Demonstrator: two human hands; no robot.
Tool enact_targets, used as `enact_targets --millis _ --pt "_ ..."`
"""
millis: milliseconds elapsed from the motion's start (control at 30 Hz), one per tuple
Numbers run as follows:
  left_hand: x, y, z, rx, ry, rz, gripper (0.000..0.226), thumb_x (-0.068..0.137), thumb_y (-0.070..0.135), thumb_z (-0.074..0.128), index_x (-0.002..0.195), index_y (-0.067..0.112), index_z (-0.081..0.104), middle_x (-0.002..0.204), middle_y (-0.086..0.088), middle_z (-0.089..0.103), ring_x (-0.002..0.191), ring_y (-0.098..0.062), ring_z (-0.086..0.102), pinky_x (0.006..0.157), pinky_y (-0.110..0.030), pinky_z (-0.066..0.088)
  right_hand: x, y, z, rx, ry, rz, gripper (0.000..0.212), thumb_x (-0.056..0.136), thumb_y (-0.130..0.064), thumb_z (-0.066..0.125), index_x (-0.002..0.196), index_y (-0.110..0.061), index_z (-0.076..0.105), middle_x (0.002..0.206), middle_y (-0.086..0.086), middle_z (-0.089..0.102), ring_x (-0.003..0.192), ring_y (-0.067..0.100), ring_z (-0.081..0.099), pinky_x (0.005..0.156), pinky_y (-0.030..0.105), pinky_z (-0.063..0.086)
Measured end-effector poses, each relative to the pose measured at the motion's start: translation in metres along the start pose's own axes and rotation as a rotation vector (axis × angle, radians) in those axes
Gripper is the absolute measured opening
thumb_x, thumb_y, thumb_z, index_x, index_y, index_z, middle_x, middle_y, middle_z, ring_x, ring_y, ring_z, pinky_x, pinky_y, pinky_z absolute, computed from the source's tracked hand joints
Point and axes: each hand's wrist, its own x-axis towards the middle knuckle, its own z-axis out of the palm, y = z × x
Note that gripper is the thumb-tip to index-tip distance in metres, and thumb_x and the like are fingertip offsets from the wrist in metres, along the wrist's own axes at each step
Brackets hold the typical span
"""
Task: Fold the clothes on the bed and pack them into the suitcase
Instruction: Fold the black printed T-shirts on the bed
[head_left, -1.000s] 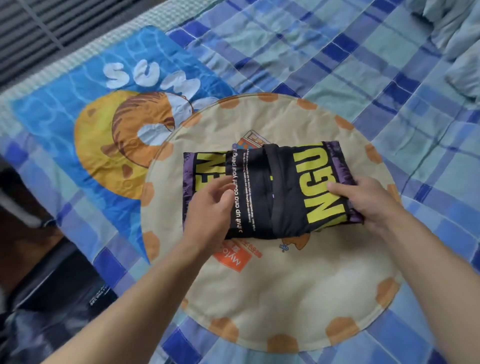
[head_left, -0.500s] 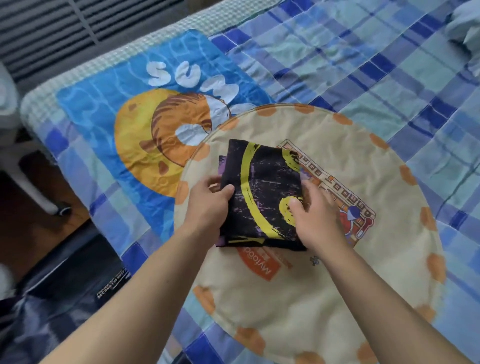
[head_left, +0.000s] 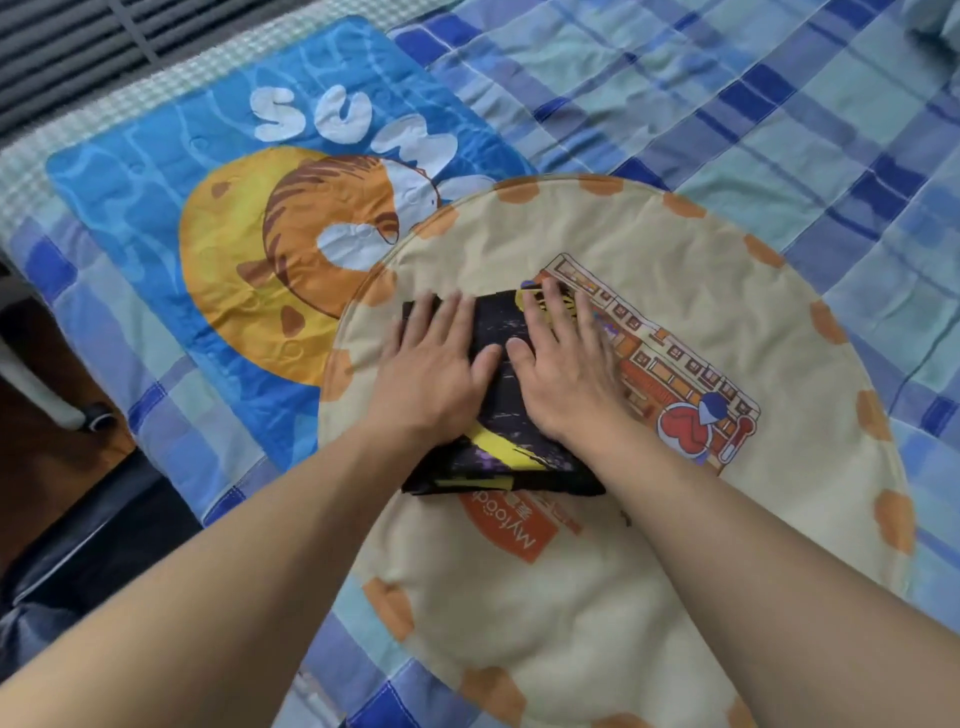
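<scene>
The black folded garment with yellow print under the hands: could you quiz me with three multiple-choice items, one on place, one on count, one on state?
1. The black folded garment with yellow print lies on:
A the round cream mat
B the blue rectangular mat
C the floor

2. Hands on it:
A none
B one
C two

3. The hands are:
A lifting it
B pressing flat
C pinching a corner

A: cream cloth surrounds it. C: left hand and right hand both rest there. B: fingers lie straight.

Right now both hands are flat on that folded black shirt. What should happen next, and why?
Probably lift it toward the suitcase. The black shirt already lies as a compact bundle on the round cushion, with the left hand and right hand pressing it flat.
</scene>
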Motion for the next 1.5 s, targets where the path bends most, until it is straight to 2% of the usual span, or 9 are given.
enact_targets --millis 233,467,733,800,933,1067,1200,1333,1500 --pt "-0.009 0.002 0.006 -0.103 0.096 -0.244 0.07 0.103 0.059 0.024 0.162 0.026 0.009 0.169 -0.013 -0.005 0.155 -0.034 -0.005 0.126 -0.048 0.006 0.0 0.015 0.002 0.052 -0.039 0.027 0.065 0.104 -0.053 0.028 0.16 -0.037 -0.001 0.167 -0.007 -0.019 0.154 0.027 -0.012 0.125 0.05 0.004" --pt "-0.066 0.01 -0.029 -0.973 -0.126 -0.477 0.067 0.098 0.031 0.06 0.153 0.05 0.028 0.137 0.006 0.055 0.111 -0.018 0.065 0.099 -0.038 0.054 -0.076 0.016 -0.011 0.557 -0.146 0.278 0.066 0.101 -0.032 0.053 0.157 -0.043 0.02 0.153 0.001 0.031 0.133 0.023 0.042 0.106 0.033 0.034" --pt "-0.251 -0.011 -0.011 -1.716 -0.044 -0.708 0.056 0.07 0.013 0.061 0.121 0.034 0.067 0.132 -0.014 0.064 0.112 -0.035 0.065 0.098 -0.047 0.054 -0.197 -0.031 -0.022 1.037 -0.441 0.236 0.066 0.095 -0.008 0.066 0.139 -0.054 0.049 0.137 -0.034 0.052 0.123 -0.004 0.056 0.108 0.03 0.046" --pt "-0.324 -0.032 0.003 -1.759 -0.01 -0.82 0.061 0.069 0.009 0.062 0.127 0.029 0.064 0.131 -0.017 0.064 0.114 -0.043 0.063 0.098 -0.056 0.049 -0.241 -0.072 -0.007 1.014 -0.51 0.187 0.068 0.094 -0.005 0.065 0.135 -0.056 0.049 0.125 -0.038 0.058 0.106 -0.012 0.062 0.086 0.009 0.049" --pt "-0.438 -0.105 0.039 -1.824 -0.062 -1.051 0.07 0.064 0.001 0.066 0.13 0.023 0.062 0.129 -0.018 0.067 0.105 -0.042 0.066 0.091 -0.051 0.052 -0.304 -0.141 0.067 0.895 -0.756 0.117 0.068 0.094 -0.008 0.064 0.136 -0.058 0.044 0.113 -0.04 0.063 0.089 0.009 0.067 0.078 0.012 0.047" --pt "-0.492 -0.18 0.09 -1.656 -0.128 -1.237 0.064 0.068 -0.011 0.061 0.122 0.023 0.067 0.12 -0.026 0.069 0.087 -0.036 0.069 0.075 -0.041 0.058 -0.327 -0.189 0.172 0.786 -0.874 0.179 0.061 0.096 -0.013 0.062 0.143 -0.048 0.04 0.139 -0.028 0.045 0.098 -0.031 0.048 0.078 -0.002 0.038" --pt "-0.48 -0.274 0.138 -1.302 -0.262 -1.059 0.063 0.06 0.003 0.064 0.104 0.047 0.071 0.109 -0.009 0.076 0.086 -0.021 0.071 0.081 -0.039 0.058 -0.331 -0.225 0.286 0.736 -0.861 0.303 0.037 0.092 -0.007 0.065 0.116 -0.035 0.061 0.117 -0.005 0.062 0.08 -0.002 0.057 0.066 0.005 0.04" --pt "-0.42 -0.369 0.133 -0.978 -0.373 -0.618 0.067 0.08 -0.01 0.064 0.124 0.04 0.062 0.122 0.015 0.066 0.099 0.003 0.062 0.085 -0.006 0.045 -0.322 -0.273 0.349 0.822 -0.619 0.295 0.03 0.088 0.002 0.067 0.097 -0.027 0.065 0.097 -0.003 0.065 0.074 -0.01 0.056 0.072 0.007 0.042" --pt "-0.344 -0.44 0.093 -0.564 -0.345 -0.162 0.074 0.083 -0.004 0.062 0.141 0.041 0.053 0.136 0.01 0.05 0.129 -0.002 0.043 0.113 -0.016 0.026 -0.288 -0.328 0.373 0.971 -0.318 0.308 0.032 0.089 -0.012 0.066 0.102 -0.04 0.065 0.105 -0.008 0.068 0.098 0.011 0.065 0.085 0.032 0.053"
